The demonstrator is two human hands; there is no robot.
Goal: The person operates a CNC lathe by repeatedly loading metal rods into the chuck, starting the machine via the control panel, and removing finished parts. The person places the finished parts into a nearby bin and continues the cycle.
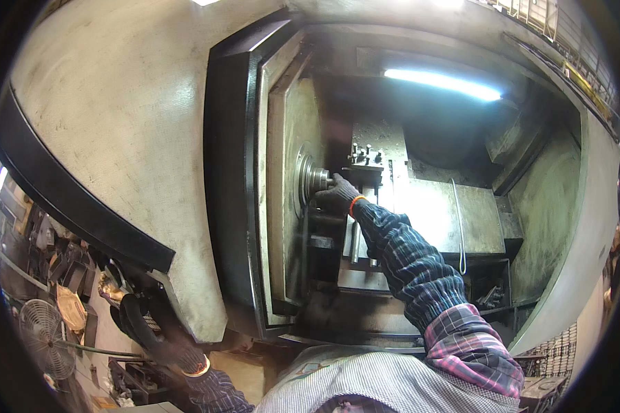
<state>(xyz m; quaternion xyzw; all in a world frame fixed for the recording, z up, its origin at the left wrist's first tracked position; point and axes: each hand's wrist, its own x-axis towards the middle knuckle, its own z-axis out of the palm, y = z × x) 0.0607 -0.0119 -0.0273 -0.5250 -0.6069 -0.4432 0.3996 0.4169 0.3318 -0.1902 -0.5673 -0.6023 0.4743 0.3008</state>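
My right hand (337, 196), in a grey knit glove, reaches into a lathe's work space. Its fingers are closed at the nose of the round steel chuck (313, 180), around a small metal workpiece (331, 182) that is mostly covered by the glove. Just right of the fingers stands a tool post (365, 164) with several upright bolts. Low on the left, my left hand (176, 351), in a dark glove, is outside the machine beside the lower edge of its pale front panel. Shadow and blur hide its fingers and anything they hold.
A bright lamp (444, 84) lights the enclosure. Right of the tool post, a thin pale looped rod (458, 227) lies across the metal cover (486, 213). A dark-edged sliding door (234, 179) borders the opening's left. A fan (47, 330) and cluttered parts stand at the lower left.
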